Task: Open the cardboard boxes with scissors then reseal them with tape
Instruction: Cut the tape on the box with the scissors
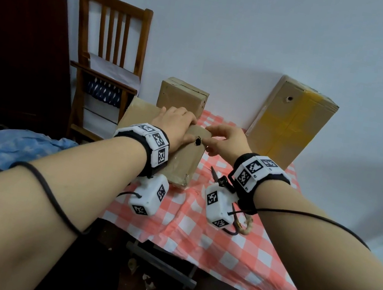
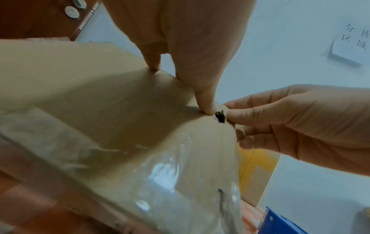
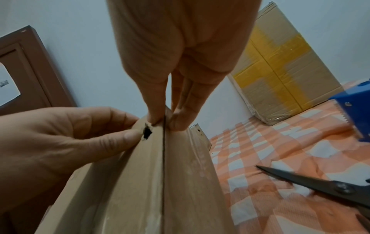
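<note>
A brown cardboard box (image 1: 183, 161) stands on the checked tablecloth, with a ragged dark hole (image 1: 197, 141) near its top and a dark seam (image 3: 163, 166) running down its face. My left hand (image 1: 177, 124) grips the top of the box, fingers over the upper side and thumb (image 2: 207, 104) beside the hole. My right hand (image 1: 222, 138) pinches the box's top edge just right of the hole, fingertips (image 3: 177, 125) on either side of the seam. Black scissors (image 3: 320, 185) lie on the cloth by my right wrist, held by neither hand. A blue tape dispenser (image 3: 356, 109) sits further right.
A small cardboard box (image 1: 181, 95) stands behind the held one. A large box with yellow tape (image 1: 291, 121) leans on the wall at the back right. A wooden chair (image 1: 106, 58) stands left of the table (image 1: 231, 249); blue cloth (image 1: 14, 144) lies at the left.
</note>
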The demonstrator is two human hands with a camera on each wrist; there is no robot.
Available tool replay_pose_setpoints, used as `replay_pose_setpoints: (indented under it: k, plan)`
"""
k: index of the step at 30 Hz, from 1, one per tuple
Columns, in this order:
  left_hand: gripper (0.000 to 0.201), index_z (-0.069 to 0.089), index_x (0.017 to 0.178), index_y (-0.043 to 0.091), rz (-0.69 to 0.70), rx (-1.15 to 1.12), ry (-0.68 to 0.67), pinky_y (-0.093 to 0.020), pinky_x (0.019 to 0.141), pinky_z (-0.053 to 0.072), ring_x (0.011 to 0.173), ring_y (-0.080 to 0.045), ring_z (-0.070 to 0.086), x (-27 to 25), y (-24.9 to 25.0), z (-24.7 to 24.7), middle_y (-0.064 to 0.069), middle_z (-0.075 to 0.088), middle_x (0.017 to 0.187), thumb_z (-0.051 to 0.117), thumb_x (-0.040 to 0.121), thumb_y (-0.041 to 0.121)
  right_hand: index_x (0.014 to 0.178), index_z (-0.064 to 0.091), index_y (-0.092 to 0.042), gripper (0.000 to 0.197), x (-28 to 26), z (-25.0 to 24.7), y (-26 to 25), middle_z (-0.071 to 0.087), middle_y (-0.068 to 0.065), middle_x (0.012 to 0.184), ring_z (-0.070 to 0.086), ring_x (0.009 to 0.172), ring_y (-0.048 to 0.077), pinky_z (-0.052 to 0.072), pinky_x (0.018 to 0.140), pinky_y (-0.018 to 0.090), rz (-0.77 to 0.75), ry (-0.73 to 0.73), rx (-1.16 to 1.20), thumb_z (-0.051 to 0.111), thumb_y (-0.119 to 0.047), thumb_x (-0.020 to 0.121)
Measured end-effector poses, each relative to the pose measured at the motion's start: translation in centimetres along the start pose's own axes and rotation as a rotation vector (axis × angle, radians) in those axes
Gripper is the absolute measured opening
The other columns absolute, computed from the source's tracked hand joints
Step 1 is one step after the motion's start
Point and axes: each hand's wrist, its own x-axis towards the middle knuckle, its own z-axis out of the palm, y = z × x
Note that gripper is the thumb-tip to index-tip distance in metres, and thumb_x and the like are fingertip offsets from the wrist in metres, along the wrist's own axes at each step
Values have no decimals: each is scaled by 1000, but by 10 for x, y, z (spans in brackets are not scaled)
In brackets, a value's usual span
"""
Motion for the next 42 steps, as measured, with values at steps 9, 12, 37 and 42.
replay_pose_setpoints:
  k: [9, 12, 37, 42]
  plan:
    - [40, 51, 126, 21, -59, -11, 39, -43, 109, 27, 123, -23, 39, 0, 4, 1, -2, 49, 129, 58, 92, 39, 89, 63, -3, 8, 5, 6, -7, 65, 13, 82, 62, 67, 25, 58, 74, 43, -25, 20, -127, 68, -2, 83]
    - [38, 51, 125, 21, -63, -10, 45, -42, 108, 28, 123, -23, 39, 1, 6, 1, -2, 50, 128, 56, 93, 41, 82, 62, -8, 8, 4, 8, -9, 67, 14, 84, 64, 72, 27, 58, 73, 41, -22, 39, -184, 69, -5, 80]
    - [35, 52, 125, 21, -51, -50, 30, -42, 109, 27, 124, -25, 39, -1, 5, 0, -4, 50, 130, 51, 94, 36, 92, 60, -9, 16, 0, 3, -8, 63, 8, 78, 61, 66, 21, 57, 69, 35, 28, -13, -131, 62, -1, 78]
    - [49, 48, 127, 21, -48, -29, -18, -42, 109, 28, 124, -25, 38, -3, 6, -3, -4, 47, 130, 64, 85, 40, 94, 54, -14, 25, -2, 9, -8, 63, 10, 104, 65, 88, 30, 55, 79, 46, -27, -20, -231, 70, -10, 75]
